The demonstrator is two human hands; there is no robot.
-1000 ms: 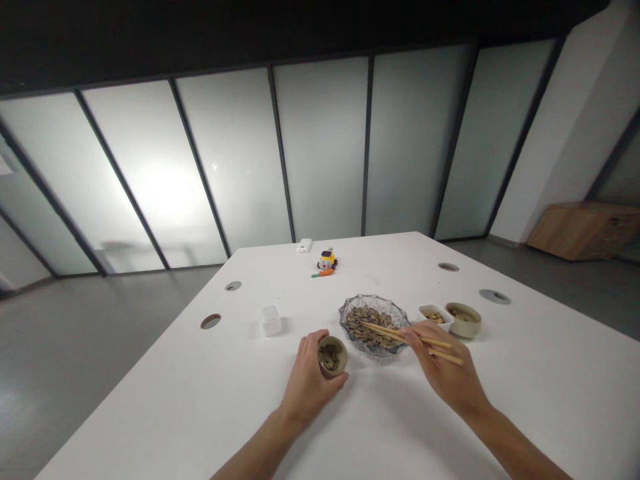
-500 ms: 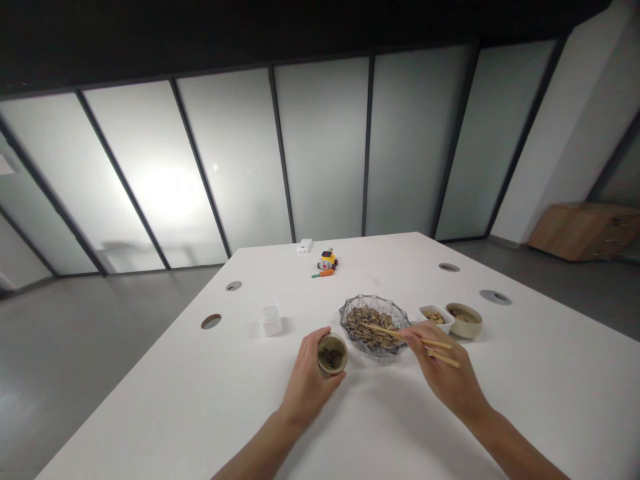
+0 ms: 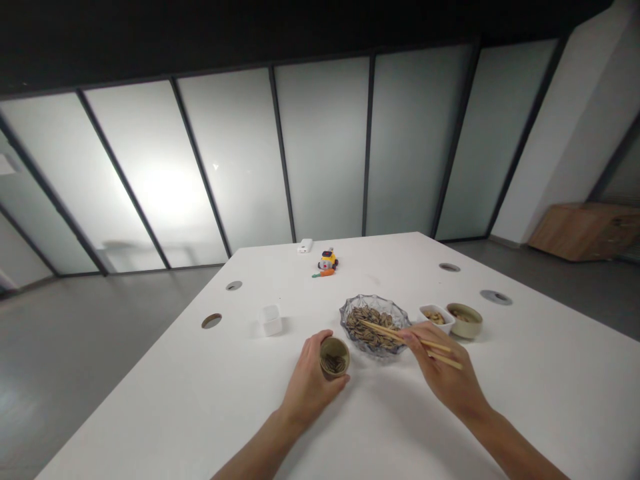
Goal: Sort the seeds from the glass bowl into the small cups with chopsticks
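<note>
1. Two chopsticks (image 3: 386, 331) are gripped by the right hand (image 3: 446, 370) – tips among seeds (image 3: 369, 342) in glass bowl (image 3: 399, 312), pointing to the table's (image 3: 200, 400) left edge.
2. Left hand (image 3: 306, 381) holds cup (image 3: 331, 347) – just beside bowl, toward near left corner.

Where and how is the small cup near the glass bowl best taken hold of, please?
Probably around the outer wall of the small cup, from the left, as the left hand holds it: the cup is round, its open mouth is uncovered, and the glass bowl stands to the right.
</note>
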